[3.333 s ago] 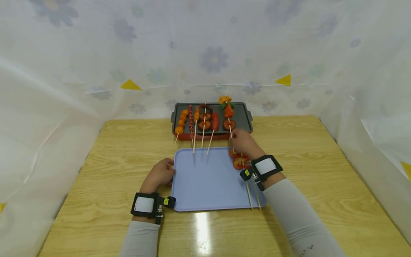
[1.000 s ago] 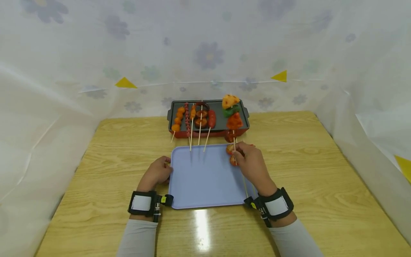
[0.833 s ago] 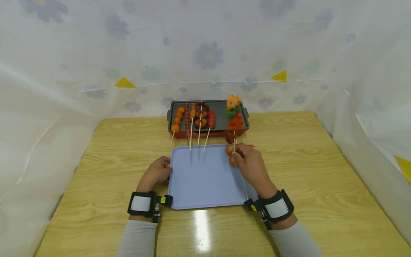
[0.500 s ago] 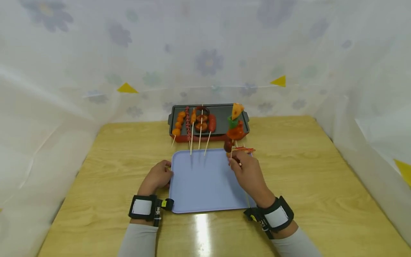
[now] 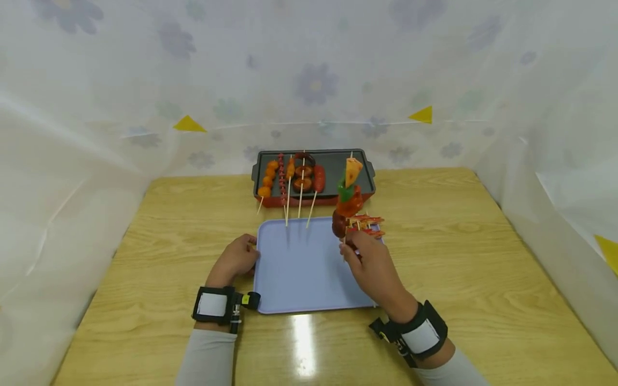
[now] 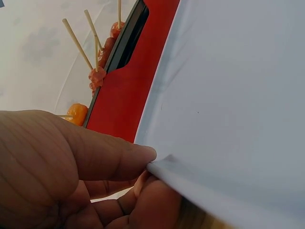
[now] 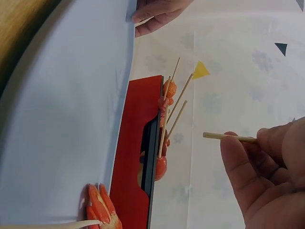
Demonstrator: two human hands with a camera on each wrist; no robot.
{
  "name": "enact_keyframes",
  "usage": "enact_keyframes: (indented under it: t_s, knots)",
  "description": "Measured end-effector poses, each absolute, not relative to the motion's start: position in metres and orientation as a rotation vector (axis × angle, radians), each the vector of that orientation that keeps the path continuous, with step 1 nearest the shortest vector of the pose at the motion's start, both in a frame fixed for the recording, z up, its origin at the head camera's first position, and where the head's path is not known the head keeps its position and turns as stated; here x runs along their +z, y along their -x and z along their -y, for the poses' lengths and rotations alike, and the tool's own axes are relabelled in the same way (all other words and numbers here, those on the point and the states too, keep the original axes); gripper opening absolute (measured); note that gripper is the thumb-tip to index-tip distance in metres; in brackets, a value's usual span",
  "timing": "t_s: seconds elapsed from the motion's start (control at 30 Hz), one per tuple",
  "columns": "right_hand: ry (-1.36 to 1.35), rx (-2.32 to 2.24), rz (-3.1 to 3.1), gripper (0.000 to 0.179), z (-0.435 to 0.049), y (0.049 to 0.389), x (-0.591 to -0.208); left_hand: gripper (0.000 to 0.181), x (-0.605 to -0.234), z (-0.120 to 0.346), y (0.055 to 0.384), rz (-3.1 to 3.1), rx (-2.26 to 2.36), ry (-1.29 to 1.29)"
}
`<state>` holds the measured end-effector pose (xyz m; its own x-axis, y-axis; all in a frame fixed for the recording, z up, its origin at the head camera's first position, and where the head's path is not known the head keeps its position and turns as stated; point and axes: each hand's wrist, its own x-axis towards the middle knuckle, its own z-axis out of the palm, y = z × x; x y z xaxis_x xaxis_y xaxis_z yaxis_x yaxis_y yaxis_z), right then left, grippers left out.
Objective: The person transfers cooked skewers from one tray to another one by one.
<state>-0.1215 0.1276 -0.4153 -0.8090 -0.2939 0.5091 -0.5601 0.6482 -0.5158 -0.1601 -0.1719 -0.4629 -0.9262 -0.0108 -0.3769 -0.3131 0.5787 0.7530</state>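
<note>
My left hand (image 5: 236, 260) pinches the left rim of a pale lavender tray (image 5: 304, 268); in the left wrist view the thumb lies at the edge, fingers beneath. Above the tray's right part, my right hand (image 5: 374, 268) grips the bare stick of a mixed skewer (image 5: 348, 199). It carries a yellow wedge, a green pepper piece, an orange-red piece and a brown round piece. In the right wrist view, the stick's blunt end (image 7: 212, 136) pokes out between thumb and fingers. Red-and-orange skewers (image 5: 374, 220) lie on the tray's right side, partly behind that hand.
Beyond the tray stands a dark grill pan (image 5: 333, 156) with a red base. Several skewers fill its left and middle: orange balls (image 5: 267, 181), thin red pieces (image 5: 282, 179), brown rounds (image 5: 302, 185) and a red sausage (image 5: 318, 178). Their sticks overhang towards the tray.
My right hand has lifted the mixed skewer off the grill pan's right side, drawn it back over the tray and turned it. My left hand has stayed at the tray's rim.
</note>
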Motion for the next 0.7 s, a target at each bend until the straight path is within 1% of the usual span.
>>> enact_keyframes:
  t_s: [0.47,0.7]
  knots:
    - [-0.464,1.139,2.633,0.012,-0.133,0.111,-0.416,0.037,-0.459,0.172,0.16,-2.488,1.266,0.257]
    - [-0.42,1.082,2.745,0.009,-0.14,0.107,-0.426,0.037,-0.46,0.172,0.16,-2.485,1.275,0.254]
